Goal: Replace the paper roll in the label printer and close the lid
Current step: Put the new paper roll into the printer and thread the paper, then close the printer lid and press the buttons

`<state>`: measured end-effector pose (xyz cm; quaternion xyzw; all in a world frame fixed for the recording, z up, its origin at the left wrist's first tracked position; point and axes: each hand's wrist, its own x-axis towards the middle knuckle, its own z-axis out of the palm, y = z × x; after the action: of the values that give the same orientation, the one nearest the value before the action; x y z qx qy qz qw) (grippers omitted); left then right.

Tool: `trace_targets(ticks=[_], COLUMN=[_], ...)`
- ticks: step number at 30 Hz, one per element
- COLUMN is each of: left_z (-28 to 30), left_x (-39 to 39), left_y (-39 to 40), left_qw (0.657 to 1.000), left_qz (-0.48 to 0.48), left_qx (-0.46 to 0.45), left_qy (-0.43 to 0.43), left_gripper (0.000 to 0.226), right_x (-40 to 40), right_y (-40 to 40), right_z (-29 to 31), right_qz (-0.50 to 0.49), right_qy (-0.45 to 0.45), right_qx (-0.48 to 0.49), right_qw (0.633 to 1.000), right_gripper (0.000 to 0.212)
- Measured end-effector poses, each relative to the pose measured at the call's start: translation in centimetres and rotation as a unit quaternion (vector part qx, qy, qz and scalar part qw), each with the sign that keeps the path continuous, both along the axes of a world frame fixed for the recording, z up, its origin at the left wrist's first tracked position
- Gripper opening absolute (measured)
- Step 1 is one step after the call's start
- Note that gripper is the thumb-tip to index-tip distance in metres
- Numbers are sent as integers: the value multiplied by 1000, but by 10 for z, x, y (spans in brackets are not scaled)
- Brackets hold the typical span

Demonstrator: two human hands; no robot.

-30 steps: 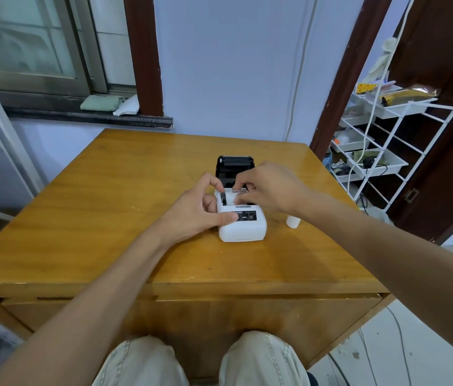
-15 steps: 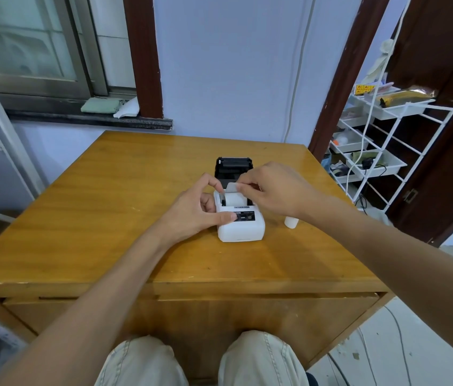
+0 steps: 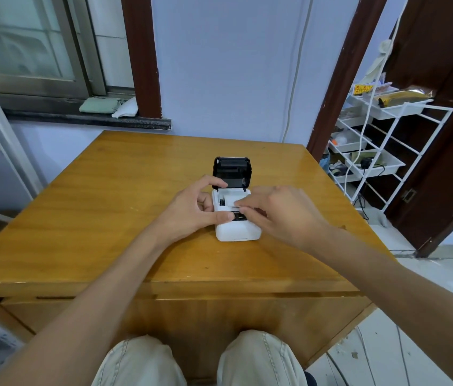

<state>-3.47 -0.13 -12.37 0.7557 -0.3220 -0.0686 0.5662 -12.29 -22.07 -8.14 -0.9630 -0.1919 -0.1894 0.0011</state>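
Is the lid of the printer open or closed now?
Open. The black lid stands upright behind the white printer, its compartment uncovered.

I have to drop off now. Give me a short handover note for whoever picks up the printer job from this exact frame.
Left hand: steadies the label printer from its left side, thumb on the top panel.
Right hand: fingertips at the open paper bay, on the white paper roll; whether it pinches the paper end I cannot tell.
Printer sits mid-table; its black lid stands open, hinged at the back.
Done: lid open, a roll is in the bay.
Left: check the paper end lies over the front slot, clear fingers, close the lid.
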Motion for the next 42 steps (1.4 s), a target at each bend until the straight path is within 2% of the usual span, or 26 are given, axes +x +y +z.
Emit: trace_targets(ticks=[2, 6, 10, 12, 14, 16, 18, 22, 24, 27, 29, 31, 34, 42], left_z=[0, 0, 5, 5, 1, -3, -6, -5, -5, -3, -4, -4, -4, -3], left_x=[1, 2, -1, -3, -5, -7, -5, -5, -7, -7, -7, -7, -6, -7], left_y=[0, 1, 1, -3, -7, -11, -11, -12, -14, -13, -12, -12, -12, -13], left_qw=[1000, 1000, 1000, 998, 996, 995, 994, 994, 993, 991, 992, 992, 991, 992], left_qz=[-3, -7, 4, 33, 48, 59, 72, 88, 99, 111, 108, 107, 113, 114], left_qx=[-4, 1, 21, 53, 79, 79, 73, 68, 69, 71, 68, 65, 67, 56], left_qy=[3, 5, 9, 1, -14, -21, -29, -12, -8, -11, -2, 3, 4, 15], left_gripper=[57, 55, 39, 45, 65, 76, 72, 68, 69, 66, 66, 67, 67, 69], right_x=[-6, -19, -25, -23, -20, -17, -14, 8, 28, 61, 71, 71, 59, 29], right_y=[2, 6, 5, 2, -1, -2, 1, 9, 14, 22, 27, 29, 25, 14], right_z=[-7, -18, -22, -24, -25, -26, -23, 4, 24, 47, 49, 41, 24, -1], right_qz=[7, 15, 7, 6, 4, -1, -16, -79, -104, -107, -101, -96, -75, -27], right_qy=[-26, -57, -54, -51, -46, -33, -27, -88, -51, 121, 177, 141, 76, 64], right_qx=[-4, -17, 35, 56, 77, 128, 195, 232, 278, 362, 400, 397, 364, 371], right_qw=[1000, 998, 998, 997, 996, 991, 980, 965, 953, 918, 894, 902, 925, 926], right_gripper=[49, 47, 48, 43, 36, 31, 27, 23, 33, 53, 65, 59, 30, 38])
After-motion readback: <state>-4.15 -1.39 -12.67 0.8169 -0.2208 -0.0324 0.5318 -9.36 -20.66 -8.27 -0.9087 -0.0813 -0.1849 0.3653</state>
